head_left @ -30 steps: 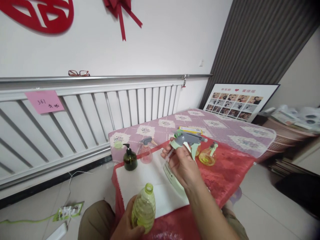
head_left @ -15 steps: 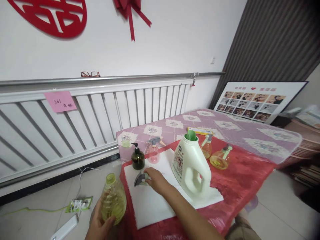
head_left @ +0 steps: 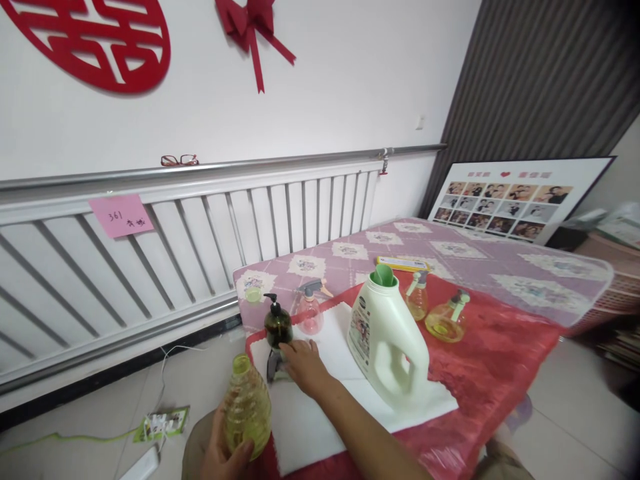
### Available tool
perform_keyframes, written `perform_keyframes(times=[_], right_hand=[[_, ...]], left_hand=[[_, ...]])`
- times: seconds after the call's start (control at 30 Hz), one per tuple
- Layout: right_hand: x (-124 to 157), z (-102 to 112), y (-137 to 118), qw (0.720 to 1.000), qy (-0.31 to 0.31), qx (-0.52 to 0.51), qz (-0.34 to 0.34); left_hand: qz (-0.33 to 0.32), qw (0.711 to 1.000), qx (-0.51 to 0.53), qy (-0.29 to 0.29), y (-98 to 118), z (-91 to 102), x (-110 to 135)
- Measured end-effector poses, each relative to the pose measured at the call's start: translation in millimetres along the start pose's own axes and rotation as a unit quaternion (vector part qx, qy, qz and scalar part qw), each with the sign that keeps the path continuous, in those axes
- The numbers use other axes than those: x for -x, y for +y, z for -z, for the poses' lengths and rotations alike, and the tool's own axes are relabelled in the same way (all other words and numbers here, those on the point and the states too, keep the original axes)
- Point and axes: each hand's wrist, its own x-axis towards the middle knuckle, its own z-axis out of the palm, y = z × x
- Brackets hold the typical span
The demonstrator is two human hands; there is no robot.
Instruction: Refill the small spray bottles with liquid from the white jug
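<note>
In my left hand [head_left: 227, 443] is a ribbed, see-through yellow-green spray bottle [head_left: 247, 410], upright, with its neck uncovered. My right hand [head_left: 304, 363] is over the white cloth, fingers apart, beside the base of a dark green pump bottle [head_left: 278, 327]. A grey spray head [head_left: 273, 366] lies just below these fingers, partly hidden by them; whether they still touch it is hard to see. A pink spray bottle [head_left: 311, 315] stands behind my right hand. To its right is a large pale green jug [head_left: 387, 333] with a green cup [head_left: 383, 274] in its mouth.
Two yellow spray bottles, one taller [head_left: 417, 297] and one rounder [head_left: 447, 325], stand on red plastic sheeting [head_left: 493, 340]. A yellow-and-white box [head_left: 403, 264] lies behind them. The white cloth [head_left: 310, 420] lies under the jug. A white radiator [head_left: 190, 233] runs along the wall.
The grey spray head, held in my right fingers before, has turned and sits lower beside the pump bottle. My right fingers have spread away from it. The left hand still holds its bottle.
</note>
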Motion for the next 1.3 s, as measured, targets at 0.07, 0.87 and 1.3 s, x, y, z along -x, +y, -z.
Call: perform_keyframes(times=[0.07,0.87,1.3], right_hand=[[11.6,3.7,-0.1,1.0,0.023,-0.014,-0.007],[143.0,96.7,100.3,0.833,0.373,-0.335,-0.235],[139.6,82.0,111.9,0.859,0.394,-0.251,-0.207]], left_hand=[[-0.002,1.0,-0.015,0.013,5.5,-5.1,-0.2],[-0.178,0.951,-0.191,-0.165,158.7,-146.2,-74.9],[-0.227,0.89,-0.362,-0.161,202.2,-191.7,-94.3]])
